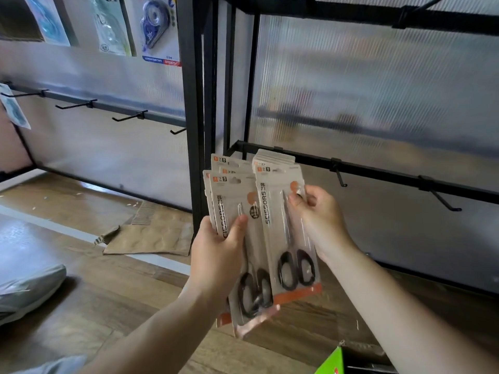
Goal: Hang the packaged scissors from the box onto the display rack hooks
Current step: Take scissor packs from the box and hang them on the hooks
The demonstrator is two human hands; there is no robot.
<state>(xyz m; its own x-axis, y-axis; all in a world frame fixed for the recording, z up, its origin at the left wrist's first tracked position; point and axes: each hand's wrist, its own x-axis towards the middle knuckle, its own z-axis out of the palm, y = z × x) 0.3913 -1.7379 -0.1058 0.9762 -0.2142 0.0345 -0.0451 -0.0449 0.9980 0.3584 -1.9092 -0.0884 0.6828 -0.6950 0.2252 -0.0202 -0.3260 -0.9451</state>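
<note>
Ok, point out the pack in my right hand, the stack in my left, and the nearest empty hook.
Right-hand pack (272, 238): head view, front, below the lettering.
Left-hand stack (232, 190): head view, front pack's upper card.
Empty hook (339, 176): head view, mid-shaft.

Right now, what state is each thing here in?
left hand: grips the stack of scissors packs, fanned out
right hand: pinches the single scissors pack, upright, near the rail
nearest hook: bare
far hook: bare
correction tape pack: hanging
cardboard: flat on the floor
</note>
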